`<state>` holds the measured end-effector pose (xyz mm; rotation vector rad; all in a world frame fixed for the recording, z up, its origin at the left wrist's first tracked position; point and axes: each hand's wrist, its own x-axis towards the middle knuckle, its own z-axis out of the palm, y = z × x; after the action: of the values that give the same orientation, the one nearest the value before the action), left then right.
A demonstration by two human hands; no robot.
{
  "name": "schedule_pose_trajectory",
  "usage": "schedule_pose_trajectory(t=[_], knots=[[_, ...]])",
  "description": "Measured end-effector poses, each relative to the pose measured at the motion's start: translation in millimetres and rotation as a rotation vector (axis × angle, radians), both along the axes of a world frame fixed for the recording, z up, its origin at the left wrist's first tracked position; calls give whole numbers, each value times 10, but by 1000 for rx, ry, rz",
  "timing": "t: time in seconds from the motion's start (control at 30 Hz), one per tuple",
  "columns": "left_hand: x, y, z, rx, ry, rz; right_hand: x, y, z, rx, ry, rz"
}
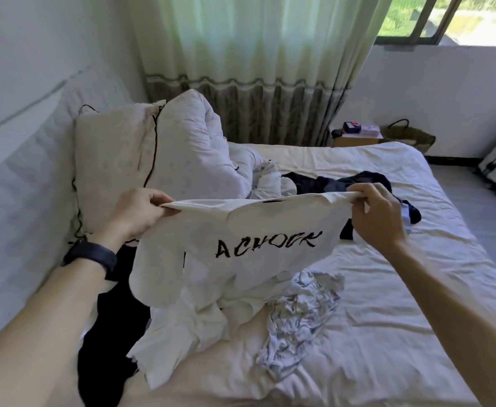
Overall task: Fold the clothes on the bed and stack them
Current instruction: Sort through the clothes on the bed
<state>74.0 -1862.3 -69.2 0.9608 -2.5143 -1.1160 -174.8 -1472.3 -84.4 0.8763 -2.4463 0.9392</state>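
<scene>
Mid-frame, the white shirt (258, 245) hangs limp and light over the bed (387, 333). The left hand (136, 211) and right hand (379, 215) pinch its top edge, a good hold.

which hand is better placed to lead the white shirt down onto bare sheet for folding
Right, probably. The right hand pinches the white shirt next to bare bed sheet; the left hand grips its other end close to the pillow, above a black garment.
</scene>
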Motion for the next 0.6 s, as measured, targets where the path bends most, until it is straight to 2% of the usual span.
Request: schedule_pose_trajectory(t=[0.07, 0.2, 0.33, 0.4, 0.47, 0.6], knots=[[143, 119, -144, -11, 15, 17, 107, 118, -45, -29, 35, -7], [337, 469, -220, 59, 167, 87, 303, 309, -106, -142, -82, -85], [502, 877, -25, 12, 293, 162, 461, 544, -40, -337, -503, -197], [648, 1122, 87, 35, 319, 148, 587, 739, -20, -462, -651, -221], [834, 1364, 183, 72, 328, 133, 746, 928, -23, -514, -644, -259], [1259, 1726, 340, 91, 404, 169, 1088, 1214, -36, -533, -370, -283]])
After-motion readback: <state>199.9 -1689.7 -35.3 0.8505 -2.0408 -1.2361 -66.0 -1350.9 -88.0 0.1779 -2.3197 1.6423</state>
